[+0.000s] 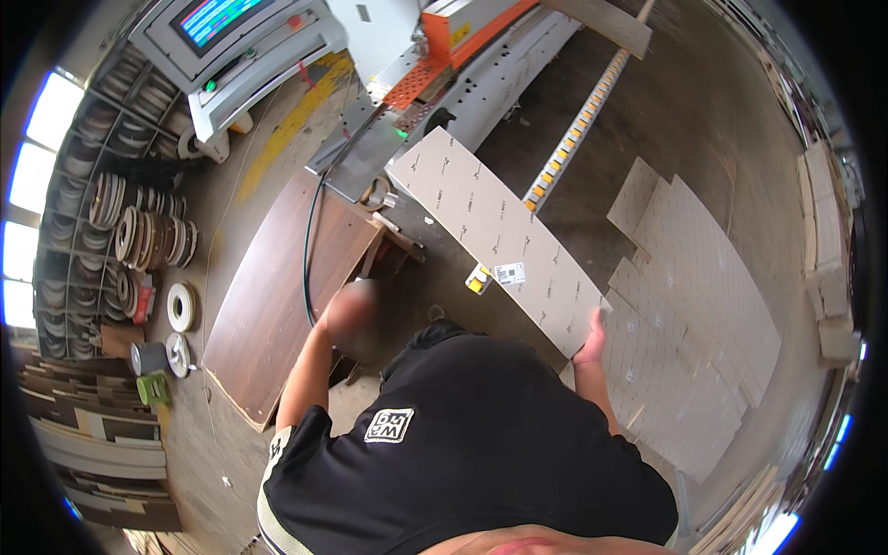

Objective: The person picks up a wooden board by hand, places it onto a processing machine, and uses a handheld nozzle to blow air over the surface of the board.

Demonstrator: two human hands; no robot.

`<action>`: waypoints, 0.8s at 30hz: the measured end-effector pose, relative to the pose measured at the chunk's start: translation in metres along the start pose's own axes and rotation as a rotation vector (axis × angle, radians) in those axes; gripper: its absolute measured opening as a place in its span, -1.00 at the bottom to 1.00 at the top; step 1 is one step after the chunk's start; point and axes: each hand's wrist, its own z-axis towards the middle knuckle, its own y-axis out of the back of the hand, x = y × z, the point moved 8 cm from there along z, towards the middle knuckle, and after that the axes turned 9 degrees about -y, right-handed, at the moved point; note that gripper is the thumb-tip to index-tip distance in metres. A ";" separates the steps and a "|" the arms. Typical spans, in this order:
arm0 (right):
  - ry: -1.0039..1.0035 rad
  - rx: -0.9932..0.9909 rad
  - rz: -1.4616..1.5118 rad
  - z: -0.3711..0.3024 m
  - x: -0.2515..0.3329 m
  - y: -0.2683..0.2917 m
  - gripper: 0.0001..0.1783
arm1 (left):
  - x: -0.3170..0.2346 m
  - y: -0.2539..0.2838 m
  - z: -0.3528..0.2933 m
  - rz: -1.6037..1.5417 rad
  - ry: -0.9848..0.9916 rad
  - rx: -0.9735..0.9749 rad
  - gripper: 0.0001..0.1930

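Observation:
A long beige panel (490,217) with printed markings and a white label (510,274) slants across the middle. Its far end lies by the metal bed (356,171) of a machine with an orange guard (453,55). My right hand (590,340) grips the panel's near right corner, thumb on the upper face and the other fingers mostly hidden. Over the near right edge of a brown wooden table (287,287), my left hand (351,310) is blurred, so its fingers cannot be made out. It is apart from the panel.
A roller rail with yellow rollers (564,153) runs away behind the panel. Stacked boards (689,305) lie to the right. A control console with a screen (217,23) stands far left. Edge-band rolls (148,236) fill a left rack, and a green hose (308,250) crosses the brown table.

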 end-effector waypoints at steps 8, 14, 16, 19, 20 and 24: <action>-0.007 0.048 -0.145 0.113 -0.025 -0.080 -0.29 | -0.062 0.086 -0.028 -0.038 0.325 -0.621 -0.67; -0.069 -0.323 -0.679 0.171 0.003 -0.061 -0.24 | -0.054 0.051 -0.009 0.231 0.302 -0.383 -0.72; -0.182 -0.408 -0.943 0.174 0.009 -0.071 -0.21 | -0.078 0.019 -0.012 0.672 0.006 -0.090 -0.71; 0.417 -0.711 -1.746 0.142 0.053 -0.149 -0.05 | -0.090 0.019 -0.007 0.681 0.237 -0.105 -0.62; 0.749 -0.818 -2.075 0.126 0.055 -0.190 -0.02 | -0.109 0.022 -0.011 0.654 0.339 -0.184 -0.60; 0.786 -0.168 -2.219 0.179 -0.014 -0.265 0.11 | -0.088 0.060 -0.040 0.396 0.540 -0.682 -0.60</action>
